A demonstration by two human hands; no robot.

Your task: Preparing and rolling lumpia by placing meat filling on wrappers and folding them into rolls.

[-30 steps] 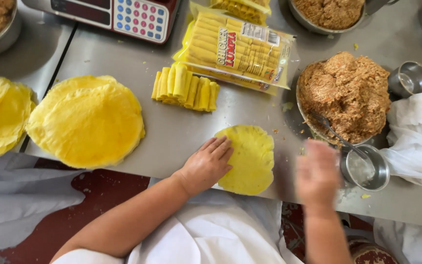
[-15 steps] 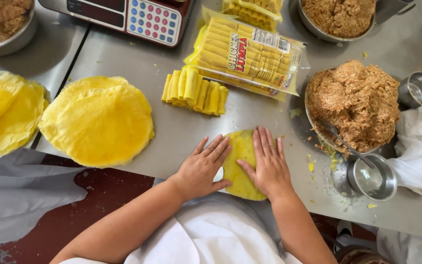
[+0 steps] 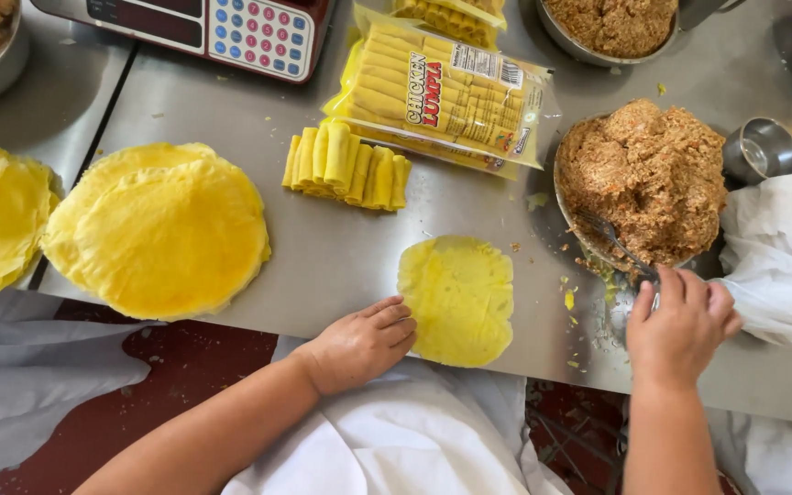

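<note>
Left hand [image 3: 359, 344] rests flat at the near edge of the steel worktop [image 3: 341, 252], fingertips touching the left rim of a single round yellow wrapper [image 3: 458, 298] laid flat. Right hand [image 3: 680, 325] is closed around the handle of a fork [image 3: 618, 246], whose tines are sunk in the brown minced filling [image 3: 653, 174] heaped in a metal bowl [image 3: 568, 215]. Beyond the wrapper lie a row of rolled yellow pieces [image 3: 348, 167] and a sealed clear packet of rolls [image 3: 442, 87], with a stack of wrappers [image 3: 162, 229] to the left.
</note>
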